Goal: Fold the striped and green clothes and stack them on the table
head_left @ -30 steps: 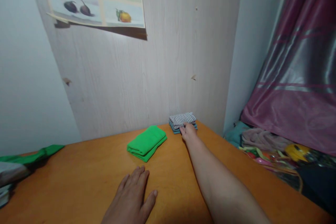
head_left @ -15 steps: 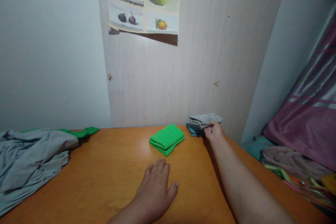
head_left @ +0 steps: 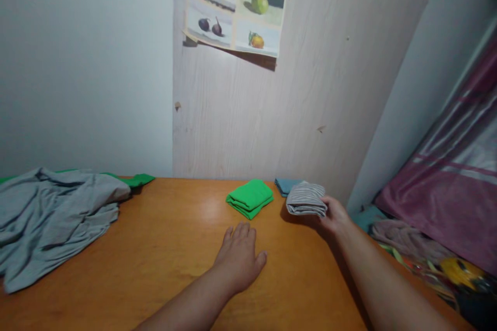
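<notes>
My right hand (head_left: 334, 215) grips the right end of a folded grey-and-white striped cloth (head_left: 306, 199) and holds it just above the orange table (head_left: 155, 248). Behind it lies a folded blue cloth (head_left: 284, 185) against the wall. A folded bright green cloth (head_left: 250, 198) rests to the left of them. My left hand (head_left: 239, 256) lies flat on the table with its fingers stretched out, in front of the green cloth and holding nothing.
A crumpled grey garment (head_left: 54, 214) with a green one (head_left: 135, 181) under it covers the table's left end. A fruit poster (head_left: 235, 8) hangs on the wooden wall. Right of the table are a purple curtain (head_left: 446, 201) and a heap of mixed items (head_left: 438, 264).
My right hand has lifted the striped cloth off the blue one and drawn it toward me and to the right. The view has swung left. My left hand has stayed flat.
</notes>
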The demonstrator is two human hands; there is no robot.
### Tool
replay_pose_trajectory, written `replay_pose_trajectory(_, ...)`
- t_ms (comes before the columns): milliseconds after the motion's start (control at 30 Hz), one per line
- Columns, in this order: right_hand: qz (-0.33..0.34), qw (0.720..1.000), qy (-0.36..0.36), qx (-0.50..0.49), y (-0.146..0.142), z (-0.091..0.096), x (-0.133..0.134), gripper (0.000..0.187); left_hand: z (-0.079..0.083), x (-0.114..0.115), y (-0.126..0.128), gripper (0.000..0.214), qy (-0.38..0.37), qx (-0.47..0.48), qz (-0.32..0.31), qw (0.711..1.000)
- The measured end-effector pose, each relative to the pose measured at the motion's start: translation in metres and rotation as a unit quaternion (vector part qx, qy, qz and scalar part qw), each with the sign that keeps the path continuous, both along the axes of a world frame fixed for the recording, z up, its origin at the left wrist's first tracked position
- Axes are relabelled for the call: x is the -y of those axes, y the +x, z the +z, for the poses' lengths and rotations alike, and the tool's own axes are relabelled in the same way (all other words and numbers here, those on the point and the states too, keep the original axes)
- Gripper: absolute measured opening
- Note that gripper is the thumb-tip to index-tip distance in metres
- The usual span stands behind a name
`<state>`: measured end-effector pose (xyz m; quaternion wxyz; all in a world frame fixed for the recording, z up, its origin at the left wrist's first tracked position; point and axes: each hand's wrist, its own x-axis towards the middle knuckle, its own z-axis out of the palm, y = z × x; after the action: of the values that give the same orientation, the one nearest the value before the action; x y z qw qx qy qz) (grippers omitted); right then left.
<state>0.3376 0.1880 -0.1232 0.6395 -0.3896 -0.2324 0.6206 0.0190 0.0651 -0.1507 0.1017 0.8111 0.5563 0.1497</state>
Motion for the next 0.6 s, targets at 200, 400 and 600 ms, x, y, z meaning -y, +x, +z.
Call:
replay_pose_trajectory(200,0.075,0.994,-0.018,0.072,0.025,-0.011,0.048,0.019,-0.001,-0.001,0.001,0.064,0.006,0.012,-0.006,1.0)
replay_pose_trajectory(400,0.035,0.995,-0.023,0.095,0.052,-0.011,0.075,0.019,-0.001,-0.004,0.0,0.064,0.009,0.013,-0.011,1.0)
replay_pose_trajectory(600,0.1,0.987,-0.012,0.124,0.043,-0.002,0.093,0.016,-0.011,-0.011,-0.001,0.058,0.034,0.027,-0.02,0.999)
